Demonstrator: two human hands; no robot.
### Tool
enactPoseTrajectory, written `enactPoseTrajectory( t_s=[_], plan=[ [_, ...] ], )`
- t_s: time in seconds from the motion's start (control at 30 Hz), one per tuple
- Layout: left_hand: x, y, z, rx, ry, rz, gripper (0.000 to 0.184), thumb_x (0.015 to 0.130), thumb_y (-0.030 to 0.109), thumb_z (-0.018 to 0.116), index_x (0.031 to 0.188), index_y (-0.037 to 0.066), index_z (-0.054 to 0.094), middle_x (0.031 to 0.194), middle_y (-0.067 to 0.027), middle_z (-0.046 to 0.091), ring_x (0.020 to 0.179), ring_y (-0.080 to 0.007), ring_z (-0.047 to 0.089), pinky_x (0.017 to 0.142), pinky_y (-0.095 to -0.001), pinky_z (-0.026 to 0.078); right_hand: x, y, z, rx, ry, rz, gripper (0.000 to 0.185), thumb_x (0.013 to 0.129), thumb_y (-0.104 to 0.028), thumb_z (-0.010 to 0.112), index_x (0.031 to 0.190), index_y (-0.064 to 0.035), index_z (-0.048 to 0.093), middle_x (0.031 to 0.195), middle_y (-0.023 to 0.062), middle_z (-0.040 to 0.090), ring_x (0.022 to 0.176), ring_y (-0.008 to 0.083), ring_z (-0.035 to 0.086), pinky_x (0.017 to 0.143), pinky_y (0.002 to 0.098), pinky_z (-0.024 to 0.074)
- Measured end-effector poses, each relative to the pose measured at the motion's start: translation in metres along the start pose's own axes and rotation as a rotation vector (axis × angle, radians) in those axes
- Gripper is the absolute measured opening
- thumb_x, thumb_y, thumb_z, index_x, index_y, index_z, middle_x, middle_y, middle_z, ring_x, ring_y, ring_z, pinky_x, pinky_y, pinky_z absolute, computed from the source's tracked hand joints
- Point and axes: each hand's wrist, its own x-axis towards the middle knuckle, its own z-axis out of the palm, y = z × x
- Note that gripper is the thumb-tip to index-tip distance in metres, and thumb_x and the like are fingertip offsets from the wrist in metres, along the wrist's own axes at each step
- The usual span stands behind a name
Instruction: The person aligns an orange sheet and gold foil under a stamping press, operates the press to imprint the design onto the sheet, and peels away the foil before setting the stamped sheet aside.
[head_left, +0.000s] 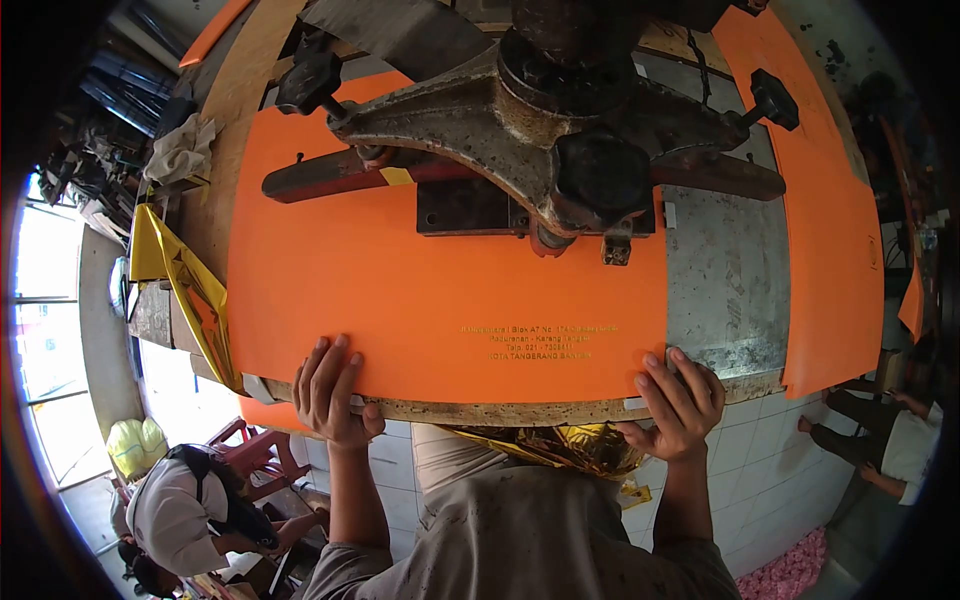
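Observation:
An orange card sheet (330,260) lies flat on the bed of a stamping press, with several lines of gold lettering (540,342) near its front edge. My left hand (338,392) rests on the sheet's front left part, fingers stretched over the surface and thumb by the table edge. At the front right corner, my right hand (676,402) lies with fingers spread, touching the sheet's edge and the metal plate (725,270) beside it. Over the back of the sheet stands the dark press head (490,120) with black knobs.
A stack of orange sheets (835,250) lies to the right. Gold foil (185,285) hangs at the left table edge, and more foil (590,445) sits below the front edge. One person (185,505) is at lower left, another (890,440) at right. A red plastic chair (265,460) stands behind.

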Motion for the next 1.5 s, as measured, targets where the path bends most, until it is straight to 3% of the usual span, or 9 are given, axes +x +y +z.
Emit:
enactPoseTrajectory(
  t_s=[0.5, 1.2, 1.5],
  plan=[
    [0.001, 0.001, 0.001, 0.0, 0.024, 0.013, 0.051, 0.105, 0.048, 0.038, 0.115, 0.012, 0.073, 0.12, -0.0118, 0.074, 0.117, -0.0335, 0.068, 0.1, -0.0451, 0.05, 0.008, -0.004, -0.005, 0.015, 0.014, 0.01, 0.054, 0.098, -0.063, 0.052, 0.115, -0.0177, 0.076, 0.124, -0.0007, 0.075, 0.125, 0.0229, 0.063, 0.102, 0.0423, 0.0434],
    [0.0, 0.0, 0.0, -0.002, 0.021, 0.016, 0.052, 0.104, 0.048, 0.038, 0.115, 0.011, 0.072, 0.122, -0.012, 0.073, 0.117, -0.0341, 0.068, 0.101, -0.046, 0.049, 0.007, -0.003, -0.005, 0.007, 0.024, -0.011, 0.054, 0.099, -0.062, 0.052, 0.12, -0.0176, 0.074, 0.126, 0.0011, 0.074, 0.125, 0.024, 0.064, 0.1, 0.0438, 0.0448],
    [-0.002, -0.001, 0.006, -0.001, 0.084, 0.0, 0.055, 0.102, 0.051, 0.039, 0.113, 0.007, 0.072, 0.117, -0.0126, 0.075, 0.114, -0.0349, 0.07, 0.1, -0.0465, 0.05, -0.002, 0.0, 0.001, 0.011, 0.03, 0.023, 0.058, 0.098, -0.066, 0.05, 0.126, -0.0203, 0.072, 0.132, -0.0005, 0.071, 0.125, 0.0207, 0.064, 0.107, 0.0418, 0.0426]
  ],
)
